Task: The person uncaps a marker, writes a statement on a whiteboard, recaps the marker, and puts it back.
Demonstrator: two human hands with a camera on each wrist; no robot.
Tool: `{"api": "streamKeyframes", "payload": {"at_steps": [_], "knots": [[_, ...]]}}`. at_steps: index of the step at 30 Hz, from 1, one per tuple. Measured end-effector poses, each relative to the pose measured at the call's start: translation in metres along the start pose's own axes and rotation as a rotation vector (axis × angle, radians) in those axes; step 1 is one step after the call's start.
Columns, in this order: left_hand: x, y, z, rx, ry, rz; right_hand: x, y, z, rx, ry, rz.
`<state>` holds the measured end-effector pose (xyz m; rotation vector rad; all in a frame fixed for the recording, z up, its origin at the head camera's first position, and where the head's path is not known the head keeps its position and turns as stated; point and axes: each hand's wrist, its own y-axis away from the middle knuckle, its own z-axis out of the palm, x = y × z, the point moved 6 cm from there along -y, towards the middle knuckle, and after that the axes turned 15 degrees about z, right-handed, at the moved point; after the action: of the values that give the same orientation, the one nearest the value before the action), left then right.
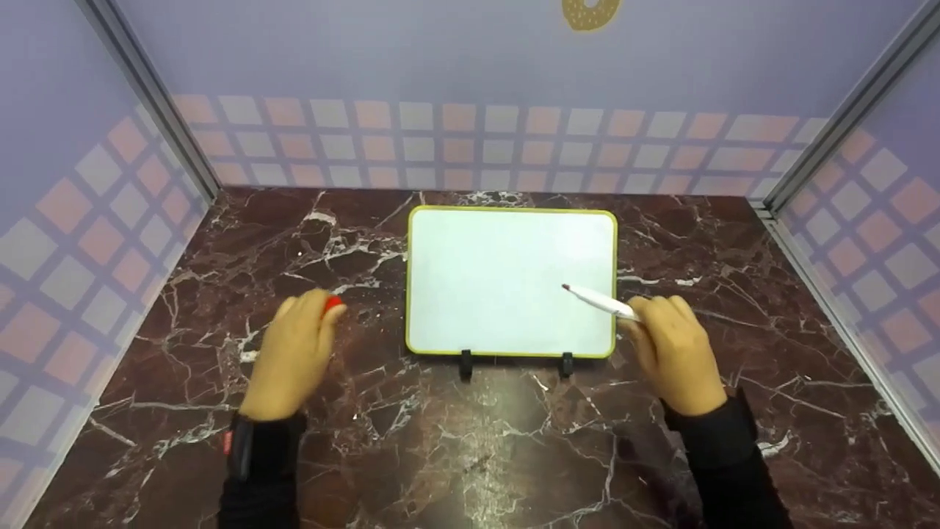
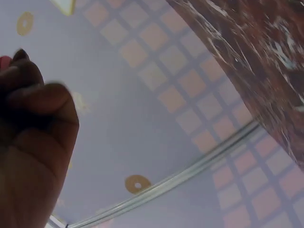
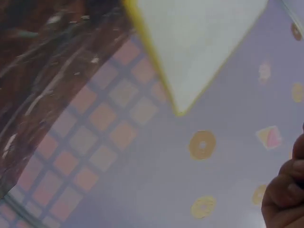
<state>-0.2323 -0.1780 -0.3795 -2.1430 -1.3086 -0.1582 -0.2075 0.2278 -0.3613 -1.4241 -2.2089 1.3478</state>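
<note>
A whiteboard [image 1: 507,283] with a yellow rim stands on two small black feet in the middle of the table, its face blank. To its right, my right hand [image 1: 675,353] grips a white marker [image 1: 598,301], whose bare dark-red tip points left over the board's right part. My left hand [image 1: 290,360], left of the board, pinches a small red marker cap [image 1: 333,303] between thumb and fingers, which hide most of it. The left wrist view shows curled fingers [image 2: 28,85] with a sliver of red; in the right wrist view the marker is out of sight.
The table [image 1: 470,441] has a dark red marbled top with white veins. Purple walls with pink and white squares [image 1: 499,147] enclose it at the back and both sides, joined by metal corner strips [image 1: 844,110].
</note>
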Motion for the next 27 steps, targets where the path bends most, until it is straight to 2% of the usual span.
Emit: {"api": "streamKeyframes", "payload": {"at_steps": [2,6,8,13,15,19,27], "knots": [[0.002,-0.003,0.004,0.036,-0.013,0.046,-0.005,-0.002,0.002,-0.027,-0.013,-0.024],[-0.001,-0.006,0.02,-0.008,-0.013,0.048,-0.011,-0.001,0.009,-0.053,-0.044,-0.021],[-0.006,-0.005,0.028,-0.083,-0.02,0.024,-0.01,0.0,0.011,-0.071,-0.049,0.0],[-0.023,0.005,0.049,-0.325,-0.09,-0.077,-0.009,0.002,0.015,-0.101,-0.049,0.011],[-0.029,0.008,0.053,-0.378,-0.121,-0.114,-0.009,0.003,0.016,-0.1,-0.043,-0.003],[-0.037,0.013,0.059,-0.41,-0.155,-0.155,-0.01,0.005,0.018,-0.103,-0.023,-0.022],[-0.044,0.015,0.062,-0.386,-0.2,-0.17,-0.013,0.007,0.023,-0.136,-0.026,-0.028]]}}
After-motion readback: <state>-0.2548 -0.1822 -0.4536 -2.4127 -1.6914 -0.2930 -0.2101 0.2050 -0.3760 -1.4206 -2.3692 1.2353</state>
